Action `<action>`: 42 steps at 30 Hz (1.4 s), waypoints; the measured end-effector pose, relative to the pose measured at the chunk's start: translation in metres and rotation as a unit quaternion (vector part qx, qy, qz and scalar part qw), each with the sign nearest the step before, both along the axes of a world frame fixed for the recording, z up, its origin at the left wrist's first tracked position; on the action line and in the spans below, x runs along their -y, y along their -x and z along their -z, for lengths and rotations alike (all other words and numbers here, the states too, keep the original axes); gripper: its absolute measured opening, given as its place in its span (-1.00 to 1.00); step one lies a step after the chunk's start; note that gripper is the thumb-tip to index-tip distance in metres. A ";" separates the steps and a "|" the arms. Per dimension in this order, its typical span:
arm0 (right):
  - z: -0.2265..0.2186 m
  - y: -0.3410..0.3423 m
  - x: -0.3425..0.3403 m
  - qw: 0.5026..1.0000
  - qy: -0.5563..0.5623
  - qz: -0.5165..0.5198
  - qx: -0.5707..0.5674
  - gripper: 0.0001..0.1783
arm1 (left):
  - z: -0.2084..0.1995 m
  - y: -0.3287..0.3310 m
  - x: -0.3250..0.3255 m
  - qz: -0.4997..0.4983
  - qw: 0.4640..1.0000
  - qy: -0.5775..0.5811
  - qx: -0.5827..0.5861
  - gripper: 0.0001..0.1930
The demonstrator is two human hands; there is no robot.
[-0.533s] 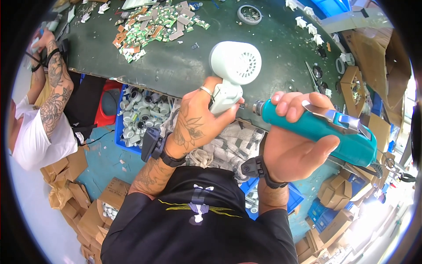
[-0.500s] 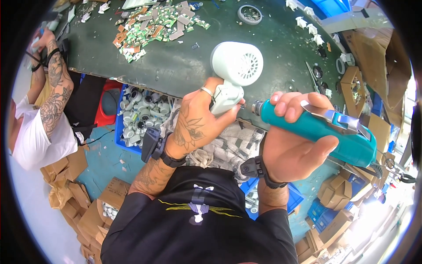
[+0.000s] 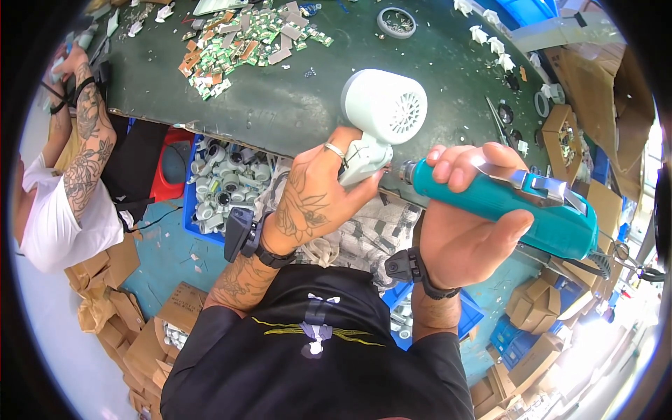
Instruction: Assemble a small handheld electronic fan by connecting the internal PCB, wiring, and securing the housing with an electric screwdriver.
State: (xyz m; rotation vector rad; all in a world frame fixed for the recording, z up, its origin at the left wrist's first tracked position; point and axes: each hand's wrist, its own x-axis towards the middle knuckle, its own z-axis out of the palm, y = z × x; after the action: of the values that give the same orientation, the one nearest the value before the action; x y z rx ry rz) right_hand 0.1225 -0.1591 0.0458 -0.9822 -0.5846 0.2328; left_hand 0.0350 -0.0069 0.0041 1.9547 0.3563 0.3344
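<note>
You are in a workshop. A loose heap of small, flat green and brown boards (image 3: 245,52) lies toward the far edge of your scuffed dark-green tabletop (image 3: 273,115), and a round grey dish (image 3: 380,24) of tiny pieces sits near that edge. Below the near edge, a rectangular blue plastic bin (image 3: 199,232) is piled with white and grey plastic parts (image 3: 231,178). Your right hand (image 3: 458,245) grips a teal, cylindrical power tool (image 3: 504,210). Brown cardboard boxes (image 3: 533,306) crowd the floor (a co-worker in a white top (image 3: 66,217) is off the left end).

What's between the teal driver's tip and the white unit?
Only the thumb of the left hand shows there, on the white unit, near the tip of the teal driver in the right hand; whether it blocks the line, I can't tell.
</note>
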 end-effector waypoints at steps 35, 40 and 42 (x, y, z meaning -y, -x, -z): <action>-0.006 0.001 -0.002 0.998 -0.024 0.042 -0.037 -0.09 | 0.000 0.001 -0.005 0.013 1.000 -0.002 -0.007 -0.73; -0.007 0.002 -0.002 0.998 -0.031 0.041 -0.048 -0.10 | 0.001 -0.001 -0.006 0.025 0.993 0.112 0.017 -0.69; -0.007 0.001 -0.001 0.997 -0.033 0.039 -0.049 -0.11 | 0.000 -0.001 -0.006 0.026 0.991 0.133 0.016 -0.65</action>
State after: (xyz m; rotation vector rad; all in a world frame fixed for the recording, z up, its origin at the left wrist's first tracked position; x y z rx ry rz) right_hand 0.1213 -0.1576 0.0530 -0.9223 -0.4608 0.1903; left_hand 0.0364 -0.0007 0.0043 1.6921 0.3124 0.2693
